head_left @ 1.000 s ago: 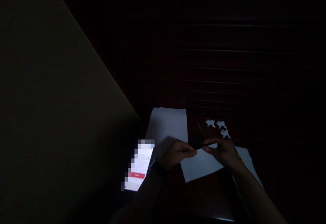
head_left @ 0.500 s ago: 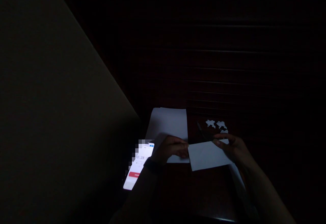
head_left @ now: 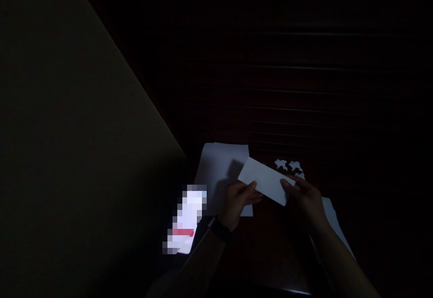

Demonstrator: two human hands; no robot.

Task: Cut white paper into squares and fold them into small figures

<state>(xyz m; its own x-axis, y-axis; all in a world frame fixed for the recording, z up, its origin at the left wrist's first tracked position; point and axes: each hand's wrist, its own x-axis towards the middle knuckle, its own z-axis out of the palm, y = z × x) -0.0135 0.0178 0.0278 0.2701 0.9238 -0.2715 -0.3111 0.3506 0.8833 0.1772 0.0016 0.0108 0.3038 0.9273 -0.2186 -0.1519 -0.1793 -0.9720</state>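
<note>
Between my hands, above the dark table, a white rectangular piece of paper is held at a slant, its left end higher. My left hand pinches its lower edge near the left end, thumb on top; a dark band circles that wrist. The right end is gripped by my right hand, with the thumb on the face and the fingers behind. Beyond my right hand lie several small folded white paper shapes. Behind my left hand are flat white sheets, partly covered by my hand and its shadow.
A lit phone, its screen partly pixelated, is left of my left forearm. More white paper lies by my right forearm. A pale wall or panel rises on the left. Dark ridged wood stands behind the table. The scene is dim.
The paper has turned and risen, its left end swinging up and away from me. My left hand has shifted to its lower edge. The paper beside my right forearm shows more.
</note>
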